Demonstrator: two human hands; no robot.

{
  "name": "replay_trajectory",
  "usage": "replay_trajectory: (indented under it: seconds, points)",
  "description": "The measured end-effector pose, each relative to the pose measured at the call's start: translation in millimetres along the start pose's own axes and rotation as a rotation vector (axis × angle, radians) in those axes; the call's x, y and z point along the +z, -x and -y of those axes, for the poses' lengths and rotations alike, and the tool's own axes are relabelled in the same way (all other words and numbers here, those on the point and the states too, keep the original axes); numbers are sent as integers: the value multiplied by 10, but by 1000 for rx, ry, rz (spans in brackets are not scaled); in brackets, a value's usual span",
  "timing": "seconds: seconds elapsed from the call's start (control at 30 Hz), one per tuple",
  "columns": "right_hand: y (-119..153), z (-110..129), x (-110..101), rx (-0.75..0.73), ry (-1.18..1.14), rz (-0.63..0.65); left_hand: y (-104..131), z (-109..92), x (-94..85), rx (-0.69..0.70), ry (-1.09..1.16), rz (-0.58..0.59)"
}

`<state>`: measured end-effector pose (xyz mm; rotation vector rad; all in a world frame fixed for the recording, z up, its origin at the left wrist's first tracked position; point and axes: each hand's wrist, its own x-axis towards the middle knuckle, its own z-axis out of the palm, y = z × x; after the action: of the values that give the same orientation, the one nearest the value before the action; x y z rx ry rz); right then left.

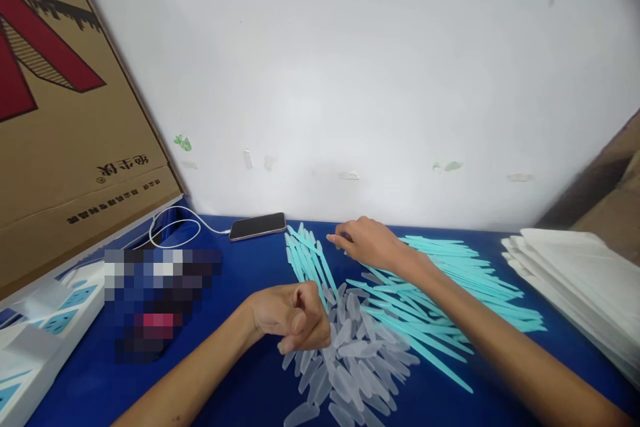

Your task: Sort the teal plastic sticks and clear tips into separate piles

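My left hand (295, 320) is curled above the left edge of a heap of frosted clear caps (355, 363); whatever its fingers may hold is hidden. Farther back, my right hand (367, 240) hovers with fingers bent and the thumb and fingertips close together, and nothing can be made out between them. Between the hands is a small group of turquoise sticks (307, 257), some with clear caps on their far ends. Under and beyond my right forearm spreads a larger pile of turquoise sticks (470, 273), partly covered by the arm.
A phone (257, 226) with a white cable lies by the white wall. At the left are a cardboard box (75, 147), a white power strip (55, 340) and a blurred-out patch. Stacked white bags (575, 273) lie on the right of the blue table (230, 380).
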<state>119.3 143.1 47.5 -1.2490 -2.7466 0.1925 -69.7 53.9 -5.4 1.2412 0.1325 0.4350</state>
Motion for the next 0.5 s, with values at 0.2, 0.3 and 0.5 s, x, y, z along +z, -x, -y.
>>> replay_trajectory:
  seconds: [0.2,0.3,0.5]
  points:
    - [-8,7,-2,-6,17,0,9,-16,-3,-8,-12,-23]
    - [-4,11,-4,-4,20,-3,9,-16,0,-16,-13,-37]
    - [-7,15,-4,0,13,0,4,-22,0,-35,-14,-40]
